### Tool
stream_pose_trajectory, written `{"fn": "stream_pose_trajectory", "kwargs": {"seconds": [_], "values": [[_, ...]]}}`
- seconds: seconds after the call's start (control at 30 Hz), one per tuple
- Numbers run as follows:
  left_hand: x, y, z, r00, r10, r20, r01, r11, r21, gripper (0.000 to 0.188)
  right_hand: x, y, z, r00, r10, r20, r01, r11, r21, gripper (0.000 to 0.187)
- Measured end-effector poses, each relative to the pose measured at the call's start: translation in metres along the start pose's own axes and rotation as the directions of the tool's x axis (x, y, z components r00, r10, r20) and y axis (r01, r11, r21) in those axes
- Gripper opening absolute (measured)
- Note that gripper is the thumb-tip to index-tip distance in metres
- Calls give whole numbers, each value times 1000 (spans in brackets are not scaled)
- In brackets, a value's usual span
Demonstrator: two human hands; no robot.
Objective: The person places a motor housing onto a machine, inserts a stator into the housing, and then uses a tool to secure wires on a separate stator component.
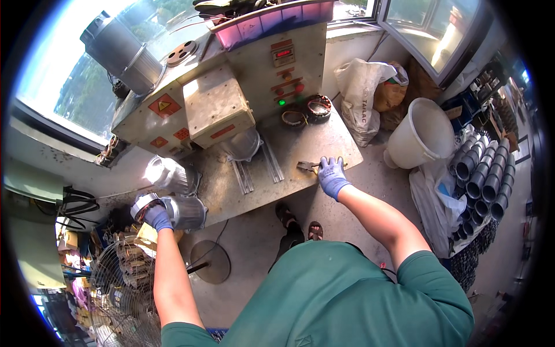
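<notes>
My left hand (157, 216), in a blue-grey glove, is closed around a ring-shaped motor stator (140, 203) with a silvery rim and a dark, reddish inside. Right beside it lies a silver ribbed motor housing (188, 212), and a second one (176, 175) sits just behind, lit by glare. My right hand (332, 178), gloved alike, rests palm down near the table's right front edge. Its fingers are over the handles of a pair of pliers (306, 166), whose jaws point left. The glove partly hides the grip.
On the metal table (312, 139) stand a machine with a box-shaped head (217, 107), two metal rails (272, 163) and two wound coils (318, 110). A white bucket (421, 134), sacks (361, 98) and stacked grey tubes (483, 173) are at right. A wire-cage fan (124, 289) stands at left.
</notes>
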State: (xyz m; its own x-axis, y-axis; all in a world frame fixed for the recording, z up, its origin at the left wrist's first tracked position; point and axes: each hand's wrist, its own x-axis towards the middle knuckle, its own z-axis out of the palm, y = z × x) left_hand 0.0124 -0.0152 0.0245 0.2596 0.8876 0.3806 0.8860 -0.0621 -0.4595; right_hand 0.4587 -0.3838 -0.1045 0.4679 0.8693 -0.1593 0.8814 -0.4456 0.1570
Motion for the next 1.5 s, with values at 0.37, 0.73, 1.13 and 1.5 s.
{"fn": "stream_pose_trajectory", "kwargs": {"seconds": [0.37,0.73,1.13,1.5], "values": [[-8,-4,-16,993,1,-117,-20,988,-156,31,0,-2,-6,992,-32,126,33,999,-5,27],[1,3,-31,965,-59,257,84,993,-87,35,-91,60,-3,937,8,348,-164,892,421,29],[19,-21,70,974,-80,212,81,997,3,58,-196,117,99,752,302,586,-539,-230,810,49],[28,-27,110,992,-11,123,-5,991,130,58,-168,140,123,837,529,142,-494,617,613,55]]}}
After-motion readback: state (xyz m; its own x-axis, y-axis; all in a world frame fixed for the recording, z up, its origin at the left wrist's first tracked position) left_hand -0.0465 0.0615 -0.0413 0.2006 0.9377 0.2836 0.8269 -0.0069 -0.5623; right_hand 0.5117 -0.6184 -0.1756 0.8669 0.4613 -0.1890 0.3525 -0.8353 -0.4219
